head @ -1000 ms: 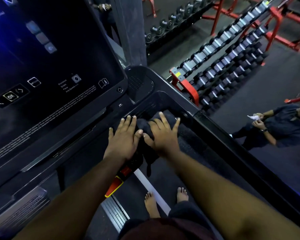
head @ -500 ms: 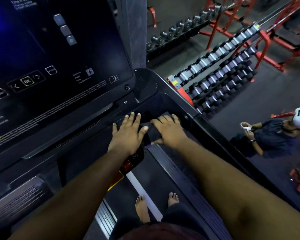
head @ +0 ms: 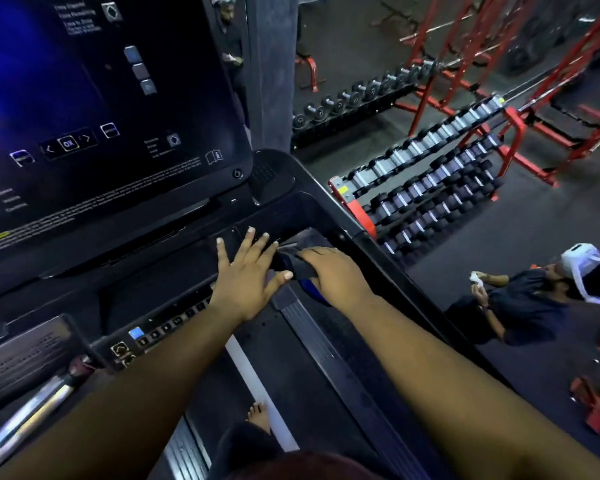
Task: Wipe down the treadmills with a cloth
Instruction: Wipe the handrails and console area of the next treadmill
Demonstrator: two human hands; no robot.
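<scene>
On the treadmill [head: 312,216] console ledge, below its one lit screen [head: 84,109], your two hands work one dark cloth [head: 293,266]. Your left hand [head: 248,275] lies flat, fingers spread, thumb touching it. Your right hand [head: 336,277] curls over it, seemingly gripping; a blue edge shows beneath. Two dumbbell racks [head: 426,188] stand beyond.

On the black treadmill console [head: 174,258], the left hand [head: 246,275] lies flat with fingers spread. Just beside it, the right hand [head: 336,275] curls over a dark blue cloth [head: 288,263]. Racked black dumbbells [head: 426,188] stand beyond.
</scene>
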